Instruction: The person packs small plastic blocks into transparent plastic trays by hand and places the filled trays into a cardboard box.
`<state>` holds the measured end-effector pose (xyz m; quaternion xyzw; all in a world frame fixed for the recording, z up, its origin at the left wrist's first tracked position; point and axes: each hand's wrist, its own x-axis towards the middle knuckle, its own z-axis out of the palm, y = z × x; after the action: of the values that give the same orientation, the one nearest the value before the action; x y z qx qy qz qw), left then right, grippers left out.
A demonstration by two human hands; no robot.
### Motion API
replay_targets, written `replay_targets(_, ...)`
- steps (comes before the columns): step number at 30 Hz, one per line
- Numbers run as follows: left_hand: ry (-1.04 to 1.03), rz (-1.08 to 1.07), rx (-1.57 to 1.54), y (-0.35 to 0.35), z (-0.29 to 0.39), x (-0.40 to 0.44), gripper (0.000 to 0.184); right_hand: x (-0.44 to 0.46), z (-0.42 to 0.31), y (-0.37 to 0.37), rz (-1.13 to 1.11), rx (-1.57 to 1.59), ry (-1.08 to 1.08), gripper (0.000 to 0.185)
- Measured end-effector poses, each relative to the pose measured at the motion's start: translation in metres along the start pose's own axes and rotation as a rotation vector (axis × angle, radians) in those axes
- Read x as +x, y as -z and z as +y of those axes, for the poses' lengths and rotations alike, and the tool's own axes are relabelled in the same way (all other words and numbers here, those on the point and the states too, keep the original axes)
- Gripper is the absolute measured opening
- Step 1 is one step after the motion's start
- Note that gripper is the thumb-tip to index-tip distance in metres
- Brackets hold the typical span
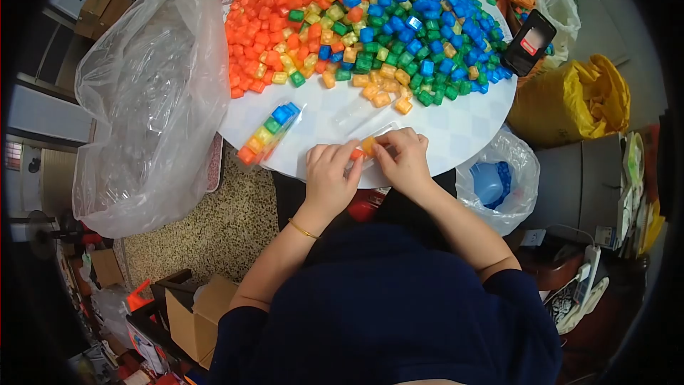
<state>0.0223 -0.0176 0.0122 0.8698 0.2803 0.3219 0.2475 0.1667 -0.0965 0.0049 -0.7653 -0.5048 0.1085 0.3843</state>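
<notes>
At the near edge of the round table (320, 117), my left hand (331, 175) pinches a small red-orange piece (357, 153). Close beside it, my right hand (403, 162) has its fingers closed on an orange piece (368, 145). A clear plastic case (388, 128) lies at my fingertips, partly hidden by them. Another clear case (356, 110) lies just beyond. Left of my hands rests a filled clear pack (269, 132) with a row of blue, green, yellow and orange pieces. A large heap of colored translucent pieces (356, 28) covers the far part of the table.
A big clear plastic bag (153, 100) stands left of the table. A phone (529, 43) is at the right edge, with a yellow sack (573, 100) beyond. Below the right edge hangs a bag-lined bin (499, 182) with blue things. Cardboard boxes (203, 317) sit lower left.
</notes>
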Motion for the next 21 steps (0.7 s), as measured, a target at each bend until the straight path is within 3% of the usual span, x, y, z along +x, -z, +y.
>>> replay_targets(4, -0.078, -0.013, 0.199, 0.000, -0.008, 0.001, 0.015, 0.001, -0.003, -0.004, 0.104, -0.183, 0.177, 0.010)
replay_targets(6, -0.081, -0.003, 0.240, 0.001, -0.013, 0.002, 0.015, 0.014, -0.006, 0.010, -0.093, -0.212, 0.258, 0.014)
replay_targets(7, -0.077, -0.022, 0.255, 0.002, -0.016, 0.001, 0.015, 0.035, -0.002, 0.017, -0.236, -0.099, 0.106, 0.017)
replay_targets(9, -0.078, -0.043, 0.268, 0.003, -0.016, 0.000, 0.016, 0.083, 0.002, 0.022, 0.167, -0.054, 0.187, 0.020)
replay_targets(11, -0.042, -0.028, 0.277, 0.002, -0.013, -0.003, 0.019, 0.130, 0.010, 0.017, 0.437, -0.223, 0.306, 0.018)
replay_targets(12, -0.043, -0.027, 0.276, 0.003, -0.007, -0.003, 0.019, 0.141, 0.019, 0.014, 0.438, -0.224, 0.307, 0.018)
replay_targets(14, -0.131, 0.011, 0.323, 0.006, 0.007, 0.002, 0.028, 0.152, 0.031, 0.007, 0.162, -0.411, 0.283, 0.012)
replay_targets(16, -0.173, -0.064, 0.300, -0.002, 0.006, -0.001, 0.032, 0.139, 0.033, 0.004, 0.211, -0.396, 0.304, 0.009)
replay_targets(18, -0.208, -0.147, 0.275, -0.008, 0.001, -0.009, 0.036, 0.101, 0.020, 0.014, 0.389, -0.108, 0.344, 0.006)
replay_targets(21, -0.153, -0.160, 0.223, -0.012, -0.002, -0.009, 0.036, 0.079, 0.042, 0.022, 0.392, -0.041, 0.261, 0.009)
